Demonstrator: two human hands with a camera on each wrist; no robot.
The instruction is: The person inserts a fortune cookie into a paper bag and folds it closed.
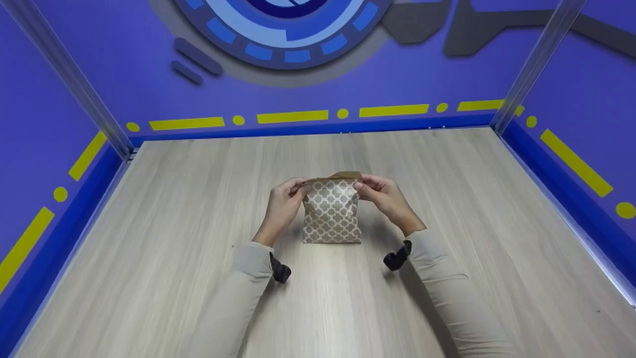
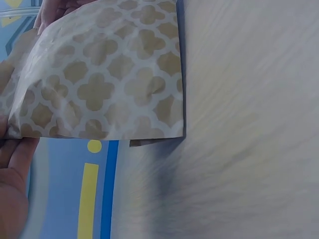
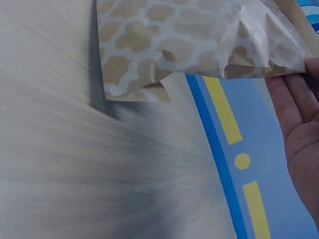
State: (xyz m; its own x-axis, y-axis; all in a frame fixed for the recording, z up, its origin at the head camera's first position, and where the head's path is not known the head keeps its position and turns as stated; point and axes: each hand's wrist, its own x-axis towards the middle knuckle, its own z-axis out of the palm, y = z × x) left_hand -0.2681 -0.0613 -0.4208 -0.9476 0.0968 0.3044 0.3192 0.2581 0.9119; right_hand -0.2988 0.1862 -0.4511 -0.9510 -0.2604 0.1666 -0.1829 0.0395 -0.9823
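A tan paper bag with a white quatrefoil pattern stands near the middle of the table, its bottom edge at the tabletop. My left hand pinches its top left corner between thumb and fingers. At the top right corner my right hand pinches the paper the same way. A brown flap shows above the bag's top edge, between the hands. In the left wrist view the bag bulges and is creased near the left hand. The right wrist view shows the bag with a folded lower corner, and the right hand gripping its upper end.
The wood-grain table spreads around the bag on every side. Blue panels with yellow marks rise along its back and both sides, joined by metal corner posts. Black straps sit at both wrists.
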